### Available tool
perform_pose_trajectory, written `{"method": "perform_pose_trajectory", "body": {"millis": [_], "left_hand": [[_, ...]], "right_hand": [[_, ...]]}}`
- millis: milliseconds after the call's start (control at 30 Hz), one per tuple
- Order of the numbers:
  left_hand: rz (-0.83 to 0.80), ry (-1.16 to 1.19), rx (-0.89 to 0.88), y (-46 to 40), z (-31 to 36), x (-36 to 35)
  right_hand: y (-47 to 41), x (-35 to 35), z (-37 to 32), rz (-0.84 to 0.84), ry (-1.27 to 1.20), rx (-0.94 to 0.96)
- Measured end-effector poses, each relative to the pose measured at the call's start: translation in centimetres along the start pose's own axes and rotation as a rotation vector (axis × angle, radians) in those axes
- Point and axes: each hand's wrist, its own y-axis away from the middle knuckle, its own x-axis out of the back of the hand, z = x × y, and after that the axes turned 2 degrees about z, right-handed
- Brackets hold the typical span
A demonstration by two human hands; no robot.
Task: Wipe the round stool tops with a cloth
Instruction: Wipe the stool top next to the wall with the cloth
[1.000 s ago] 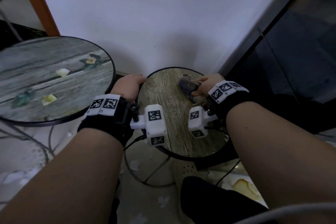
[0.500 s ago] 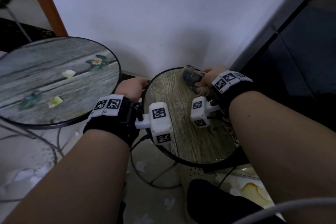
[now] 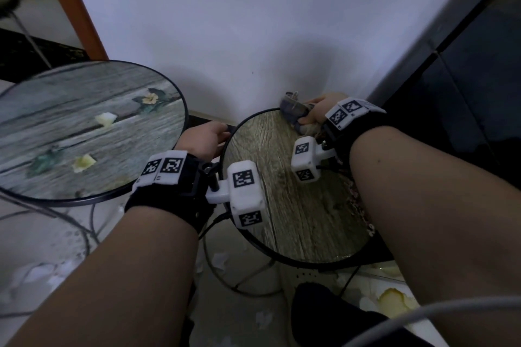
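Nearest, the left hand curls its fingers over the near-left rim of the small brown wood-grain stool top, bracing it. Farther back, the right hand is closed around a bunched grey cloth, pressed at the top's far edge by the wall. To wipe well, I judge the cloth should be flattened and drawn in overlapping strokes toward the crumbs on the right edge, while the larger grey stool top, bearing pale scraps, waits.
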Motion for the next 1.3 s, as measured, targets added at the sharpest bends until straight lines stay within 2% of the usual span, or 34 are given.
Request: {"method": "perform_pose_trajectory", "body": {"millis": [133, 200, 400, 533, 667, 933, 1033, 1133, 1300], "left_hand": [[0.021, 0.023, 0.042, -0.2, 0.0, 0.1], [0.026, 0.022, 0.048, -0.3, -0.1, 0.2], [0.037, 0.02, 0.046, -0.5, -0.3, 0.2], [0.033, 0.014, 0.049, -0.6, -0.3, 0.2], [0.019, 0.002, 0.048, -0.8, -0.3, 0.0], [-0.036, -0.143, -0.034, -1.2, -0.3, -0.3], [-0.034, -0.221, -0.109, -1.1, -0.6, 0.5], [-0.03, -0.28, -0.118, -1.0, -0.7, 0.6], [-0.037, -0.362, -0.173, -0.5, -0.1, 0.3]], "right_hand": [[0.1, 0.1, -0.9, 0.026, 0.27, 0.143], [0.1, 0.0, -0.9, 0.021, 0.316, 0.17], [0.0, -0.1, -0.2, 0.028, 0.256, 0.166], [-0.3, 0.6, 1.0, 0.069, 0.042, 0.039], [0.3, 1.6, 1.5, 0.081, 0.253, 0.097], [1.5, 1.7, 1.8, 0.031, 0.374, 0.099], [2.1, 1.7, 2.4, 0.024, 0.336, 0.074], [2.7, 1.3, 3.3, 0.046, 0.185, 0.031], [3.9, 1.1, 4.6, 0.049, 0.163, 0.016]]}}
